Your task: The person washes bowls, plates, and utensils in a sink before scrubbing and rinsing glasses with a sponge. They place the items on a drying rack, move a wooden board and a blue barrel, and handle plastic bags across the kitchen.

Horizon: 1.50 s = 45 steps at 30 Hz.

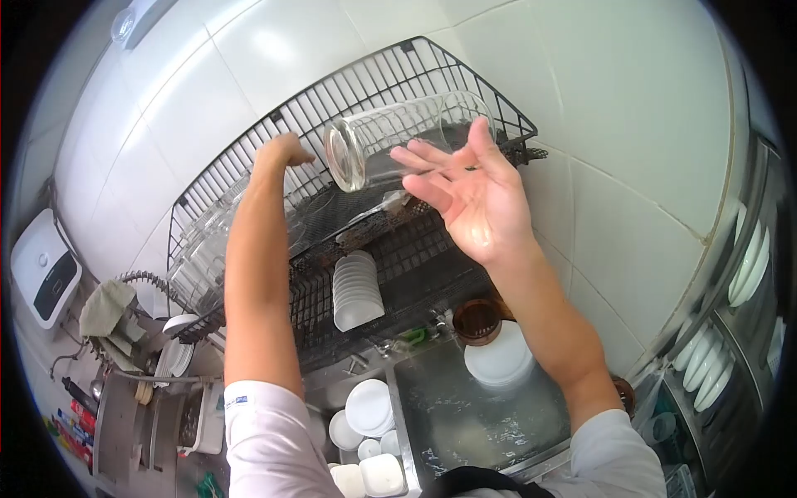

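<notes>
A large clear glass jar (386,137) lies on its side in the upper black wire rack (419,48), its thick base toward the left. My right hand (477,195) is open at the jar's near side, palm turned up and fingers spread, with a small dark green bit on it. To the left of the jar's base, my left hand (286,152) reaches over the rack with its fingers apart from the jar and bent downward, partly hidden; nothing shows in it. Several upright drinking glasses (199,257) stand left of my left forearm.
Below, a row of white dishes (357,290) stands in the lower rack. The sink (448,423) holds water, a stack of white plates (500,357) and a brown pot (477,322). White bowls (369,407) sit left of it. More plates (706,365) fill a rack at right.
</notes>
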{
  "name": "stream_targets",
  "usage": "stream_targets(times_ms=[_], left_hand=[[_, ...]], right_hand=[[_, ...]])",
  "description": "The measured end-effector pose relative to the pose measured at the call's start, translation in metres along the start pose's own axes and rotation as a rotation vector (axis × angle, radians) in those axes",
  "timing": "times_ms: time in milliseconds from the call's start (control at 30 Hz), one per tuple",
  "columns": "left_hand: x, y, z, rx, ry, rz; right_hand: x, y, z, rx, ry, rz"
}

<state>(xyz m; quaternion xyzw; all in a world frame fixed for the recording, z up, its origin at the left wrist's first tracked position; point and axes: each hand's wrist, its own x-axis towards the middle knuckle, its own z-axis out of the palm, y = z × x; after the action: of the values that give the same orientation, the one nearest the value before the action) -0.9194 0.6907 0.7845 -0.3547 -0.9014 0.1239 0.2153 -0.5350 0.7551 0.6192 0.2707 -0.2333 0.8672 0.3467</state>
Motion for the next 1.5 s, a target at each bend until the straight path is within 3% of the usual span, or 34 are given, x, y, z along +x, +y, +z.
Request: stream_targets(times_ms=[33, 67, 133, 200, 300, 400, 533, 633, 733, 933, 1133, 1267, 1500], left_hand=[[0.0, -0.001, -0.004, -0.007, 0.066, 0.002], [-0.019, 0.007, -0.024, -0.024, 0.291, -0.023], [-0.068, 0.031, -0.073, -0.727, 0.506, -0.009], [-0.139, 0.045, -0.105, -1.262, 0.287, 0.435], [-0.197, 0.06, -0.123, -1.253, 0.049, 0.736], [-0.206, 0.062, -0.119, -0.894, 0.227, 0.705], [-0.204, 0.042, -0.118, -1.04, 0.243, 0.556], [-0.195, 0.026, -0.12, -0.9, 0.254, 0.407], [-0.18, 0.014, -0.112, -0.7, 0.106, 0.291], [-0.153, 0.023, -0.093, -0.402, -0.08, 0.098], [-0.129, 0.031, -0.078, -0.354, -0.189, 0.034], [-0.114, 0.035, -0.066, -0.297, -0.251, 0.0], [-0.072, 0.031, -0.016, -0.088, -0.055, -0.021]], right_hand=[[0.004, 0.004, -0.001, 0.01, -0.009, -0.002], [0.013, 0.008, -0.005, 0.02, -0.019, -0.004], [0.027, 0.014, -0.004, 0.016, -0.009, -0.035], [0.039, 0.025, 0.003, -0.014, 0.027, -0.091], [0.062, 0.043, 0.008, 0.001, 0.049, -0.113], [0.074, 0.056, 0.021, 0.044, 0.062, -0.078], [0.062, 0.05, 0.032, -0.076, 0.032, 0.049], [0.014, 0.047, 0.034, -0.373, 0.025, 0.05], [-0.054, 0.033, 0.025, -0.465, -0.201, 0.102], [-0.18, 0.028, -0.044, -0.615, -0.366, 0.611], [-0.304, 0.064, -0.111, -0.742, -0.012, 0.991], [-0.362, 0.069, -0.148, -0.742, 0.164, 1.076], [-0.382, 0.082, -0.182, -0.84, 0.304, 1.182]])
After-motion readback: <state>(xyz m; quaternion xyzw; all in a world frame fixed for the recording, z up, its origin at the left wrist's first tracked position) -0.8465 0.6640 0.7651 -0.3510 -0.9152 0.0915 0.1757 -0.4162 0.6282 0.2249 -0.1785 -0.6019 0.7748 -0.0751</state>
